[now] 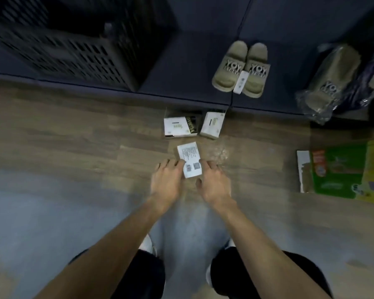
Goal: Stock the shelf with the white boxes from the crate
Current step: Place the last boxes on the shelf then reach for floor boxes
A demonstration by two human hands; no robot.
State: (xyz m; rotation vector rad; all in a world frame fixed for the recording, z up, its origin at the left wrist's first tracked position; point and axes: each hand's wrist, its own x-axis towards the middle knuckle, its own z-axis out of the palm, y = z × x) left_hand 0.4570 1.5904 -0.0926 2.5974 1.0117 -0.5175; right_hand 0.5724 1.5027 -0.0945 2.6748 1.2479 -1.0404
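A white box [190, 159], printed label and codes facing up, is low over the wooden floor. My left hand [166, 180] holds its left edge with its fingertips and my right hand [214, 182] holds its right edge. I cannot tell whether the box rests on the floor. Two more white boxes, one [177, 126] and another [212, 125], sit side by side just under the front edge of the dark shelf board [181, 67]. The black perforated crate [73, 55] stands on that board at the upper left; its inside is dark.
A pair of olive slippers [240, 67] with a tag sits on the shelf board, and bagged slippers [333, 83] lie at its right end. A green and yellow package [341, 171] lies on the floor at the right. My knees show at the bottom.
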